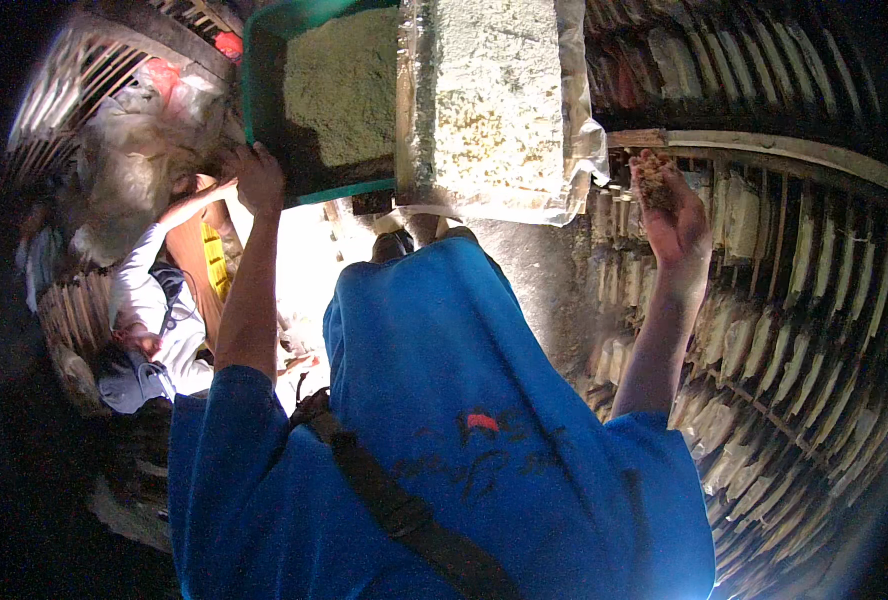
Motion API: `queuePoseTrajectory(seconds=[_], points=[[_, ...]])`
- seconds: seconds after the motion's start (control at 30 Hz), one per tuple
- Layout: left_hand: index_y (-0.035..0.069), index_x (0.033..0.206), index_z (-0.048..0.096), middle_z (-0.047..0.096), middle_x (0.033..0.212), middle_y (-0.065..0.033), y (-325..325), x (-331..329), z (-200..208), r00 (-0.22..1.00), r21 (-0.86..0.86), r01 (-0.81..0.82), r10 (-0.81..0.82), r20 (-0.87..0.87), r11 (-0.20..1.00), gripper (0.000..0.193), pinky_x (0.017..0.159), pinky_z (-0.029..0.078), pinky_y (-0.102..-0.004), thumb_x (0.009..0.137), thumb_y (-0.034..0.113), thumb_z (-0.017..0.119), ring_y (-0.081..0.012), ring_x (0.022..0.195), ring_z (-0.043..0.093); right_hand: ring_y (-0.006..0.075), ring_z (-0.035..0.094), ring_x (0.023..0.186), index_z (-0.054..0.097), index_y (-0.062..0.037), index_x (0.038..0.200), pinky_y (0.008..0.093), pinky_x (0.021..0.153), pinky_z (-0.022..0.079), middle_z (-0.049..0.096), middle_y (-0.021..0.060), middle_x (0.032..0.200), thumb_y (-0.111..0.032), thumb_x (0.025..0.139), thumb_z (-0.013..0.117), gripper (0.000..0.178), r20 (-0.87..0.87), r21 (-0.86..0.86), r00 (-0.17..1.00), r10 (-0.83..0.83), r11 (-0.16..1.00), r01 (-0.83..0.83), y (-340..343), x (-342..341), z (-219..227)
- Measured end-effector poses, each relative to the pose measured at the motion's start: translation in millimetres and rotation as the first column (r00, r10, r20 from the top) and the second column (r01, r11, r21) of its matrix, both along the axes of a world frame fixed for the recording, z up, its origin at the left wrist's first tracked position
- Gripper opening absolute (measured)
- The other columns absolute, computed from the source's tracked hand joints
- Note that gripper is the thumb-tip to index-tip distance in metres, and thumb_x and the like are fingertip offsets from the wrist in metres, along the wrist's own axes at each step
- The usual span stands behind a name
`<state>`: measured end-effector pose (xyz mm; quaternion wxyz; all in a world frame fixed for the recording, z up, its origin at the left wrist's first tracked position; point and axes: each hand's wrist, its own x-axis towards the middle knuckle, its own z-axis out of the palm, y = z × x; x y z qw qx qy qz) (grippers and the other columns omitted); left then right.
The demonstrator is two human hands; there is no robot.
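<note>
A green tub [336, 189] holds pale, crumbly material [342, 85], half of it in shadow. My left hand [258, 178] is at the tub's near left corner, its fingers curled against the rim. Right beside the tub lies a long tray lined with clear plastic [576, 165]. Pale, fine grains fill its far part, and coarser yellowish crumbs [499, 150] cover the nearer part. To the right of the tray, apart from it, my right hand [672, 210] is turned palm up. Its curled fingers hold a handful of brownish crumbs [654, 180].
At the left, another person in a white top [169, 320] bends low near a yellow slotted object [213, 262]. Crumpled clear plastic [129, 165] hangs behind them. Racks with rows of pale, flat pieces [804, 260] line the right side, with a wooden rail [764, 145] along them.
</note>
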<state>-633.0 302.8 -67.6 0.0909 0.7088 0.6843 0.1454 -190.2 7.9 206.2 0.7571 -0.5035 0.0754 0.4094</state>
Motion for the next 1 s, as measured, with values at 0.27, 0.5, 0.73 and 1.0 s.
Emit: queuePoseTrajectory(seconds=[0.27,0.5,0.73,1.0], points=[[0.002,0.109,0.047,0.060,0.100,-0.0283,2,6,6,0.999,-0.032,-0.002,0.001,-0.040,1.000,0.041,0.073,0.048,-0.0559,0.096,0.038,0.033,-0.0461,0.095,0.058,0.0385,0.046,0.120,0.045,0.0141,0.120,0.0471,0.110,0.032,0.048,0.0297,0.125,0.005,0.091,0.042,0.031,-0.073,0.031,0.986,-0.152,0.987,0.155,28,-9,17],[0.005,0.108,0.045,0.060,0.098,-0.0278,-7,23,42,0.994,-0.199,-0.099,0.106,0.025,0.975,0.036,0.072,0.048,-0.0561,0.096,0.037,0.034,-0.0454,0.086,0.061,0.0361,0.052,0.110,0.054,0.0089,0.109,0.0484,0.107,0.035,0.057,0.0242,0.113,-0.001,0.087,0.051,0.024,-0.014,0.098,0.998,0.057,0.994,-0.055,46,20,5],[0.006,0.109,0.045,0.058,0.106,-0.0278,-6,25,42,0.990,-0.171,-0.126,0.136,0.046,0.977,0.036,0.072,0.048,-0.0572,0.095,0.038,0.036,-0.0468,0.085,0.061,0.0361,0.049,0.117,0.048,0.0097,0.120,0.0484,0.109,0.032,0.053,0.0253,0.120,-0.004,0.092,0.042,0.032,0.035,0.026,0.999,0.011,1.000,-0.012,73,13,14],[0.007,0.112,0.045,0.061,0.096,-0.0274,-6,20,33,0.994,-0.059,-0.112,0.111,-0.021,0.992,0.038,0.070,0.049,-0.0567,0.095,0.040,0.035,-0.0462,0.083,0.062,0.0406,0.045,0.119,0.042,0.0120,0.124,0.0510,0.109,0.029,0.050,0.0283,0.122,-0.014,0.094,0.040,0.040,0.133,0.177,0.974,0.184,0.962,-0.206,112,37,-7]])
